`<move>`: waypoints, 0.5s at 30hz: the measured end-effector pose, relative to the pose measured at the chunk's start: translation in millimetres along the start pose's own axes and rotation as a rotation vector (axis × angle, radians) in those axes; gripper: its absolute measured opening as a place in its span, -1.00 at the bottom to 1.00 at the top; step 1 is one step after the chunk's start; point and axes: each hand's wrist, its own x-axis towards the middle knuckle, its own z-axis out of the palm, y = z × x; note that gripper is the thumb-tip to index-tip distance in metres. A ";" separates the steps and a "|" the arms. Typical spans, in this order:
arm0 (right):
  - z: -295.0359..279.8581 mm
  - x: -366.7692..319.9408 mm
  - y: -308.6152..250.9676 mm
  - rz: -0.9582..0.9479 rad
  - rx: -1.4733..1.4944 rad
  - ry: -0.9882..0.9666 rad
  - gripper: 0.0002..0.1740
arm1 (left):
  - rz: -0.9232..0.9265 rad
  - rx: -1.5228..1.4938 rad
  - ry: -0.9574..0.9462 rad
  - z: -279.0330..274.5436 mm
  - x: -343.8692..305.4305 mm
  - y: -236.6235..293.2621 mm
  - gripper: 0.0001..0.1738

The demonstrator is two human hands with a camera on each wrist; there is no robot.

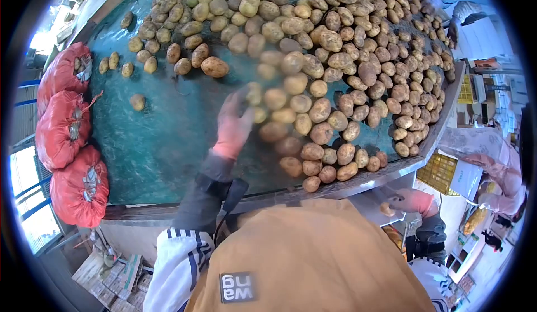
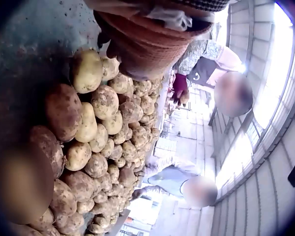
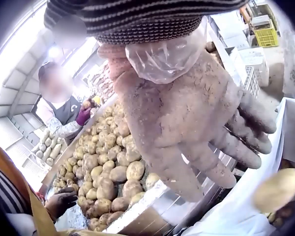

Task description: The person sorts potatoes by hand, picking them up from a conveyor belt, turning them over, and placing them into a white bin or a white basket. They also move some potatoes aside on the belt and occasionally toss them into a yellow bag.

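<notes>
My gloved left hand is over the green table, at the near left edge of a big spread of potatoes. Its fingers are extended beside several motion-blurred potatoes. Seen from the left wrist, large potatoes lie just past this hand, whose fingers are mostly hidden. Out beyond the table's right front edge is my right hand, in a dirt-covered glove. Its fingers are spread and straight in the right wrist view, and a blurred potato is in the air just off the fingertips, above a white-lined container.
Red net sacks line the table's left edge. A raised rim runs along the front. Yellow crates stand to the right. Another person with purple gloves works across the potatoes; one more stands farther along.
</notes>
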 end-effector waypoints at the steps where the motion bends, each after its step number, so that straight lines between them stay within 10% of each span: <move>1: 0.7 2.6 -1.8 -0.231 0.228 0.125 -0.46 | 0.170 0.151 -0.069 2.8 11.5 10.0 -0.54; 5: -40.8 26.7 -89.7 -0.486 0.579 0.345 -0.58 | 0.191 0.505 -0.359 13.4 24.0 49.0 -0.45; 9: -86.9 56.6 -176.7 -0.814 0.211 0.671 -0.59 | 0.038 0.606 -0.469 23.7 38.5 50.6 -0.37; 15: -107.8 76.8 -248.6 -0.944 0.522 0.626 -0.36 | -0.359 -0.719 -0.370 -12.5 20.9 19.0 -0.41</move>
